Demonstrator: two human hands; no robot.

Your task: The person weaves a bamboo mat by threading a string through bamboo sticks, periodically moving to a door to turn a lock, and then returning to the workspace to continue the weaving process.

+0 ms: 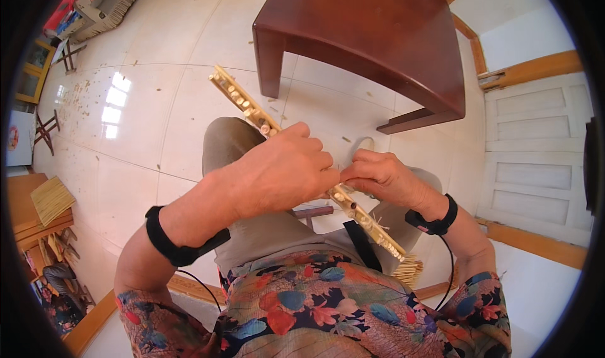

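Note:
My left hand point(280, 169) is wrapped round the middle of a long, pale yellow panel of stalks point(372, 226), seen almost edge-on. Rounded stalk ends stand in a row along that edge. The panel slants across my lap, from beyond my left knee down to near my right hip. Just right of the left hand, my right hand point(386, 178) has its thumb and fingers pinched together close to the panel's edge. Whatever lies between those fingertips is too small to make out. A few loose fibres stick out of the panel's lower right part.
Ahead stands a dark red wooden stool or small table point(365, 30). A bundle of straw-coloured stalks point(408, 270) is beside my right hip. At left, a flat stalk panel point(53, 200) rests on wooden furniture. Scraps lie scattered over the tiled floor point(151, 125). A white door point(532, 150) is at right.

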